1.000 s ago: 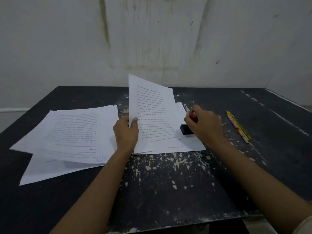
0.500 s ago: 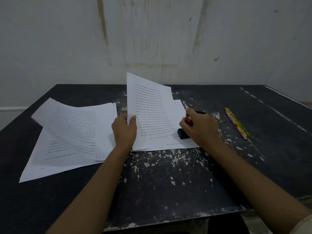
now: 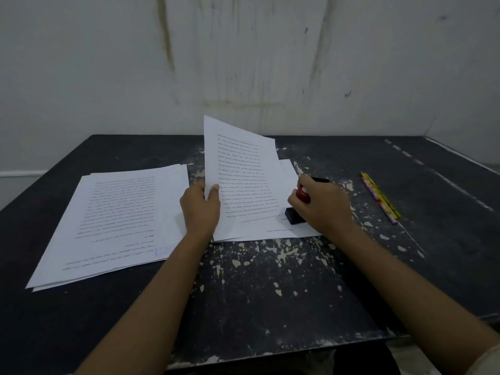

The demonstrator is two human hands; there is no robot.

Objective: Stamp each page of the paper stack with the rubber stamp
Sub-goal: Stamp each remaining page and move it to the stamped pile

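My left hand [image 3: 200, 209] pinches the left edge of a printed sheet [image 3: 240, 169] and holds it lifted, tilted up off the paper stack [image 3: 273, 228] in the middle of the table. My right hand [image 3: 323, 205] grips the red knob of the rubber stamp [image 3: 294, 215]; its black base rests on the lower right part of the stack's exposed page. A second pile of printed pages [image 3: 119, 220] lies flat at the left, with a faint purple stamp mark near its lower right corner.
The dark table [image 3: 270, 293] has chipped paint and a front edge close to me. Two pencils [image 3: 380, 197] lie at the right. A small black object [image 3: 320, 180] shows just behind my right hand. A stained white wall stands behind the table.
The top sheet of the left pile, which was floating half a second ago, has settled flat. My left hand still holds the lifted page and my right hand stays on the stamp.
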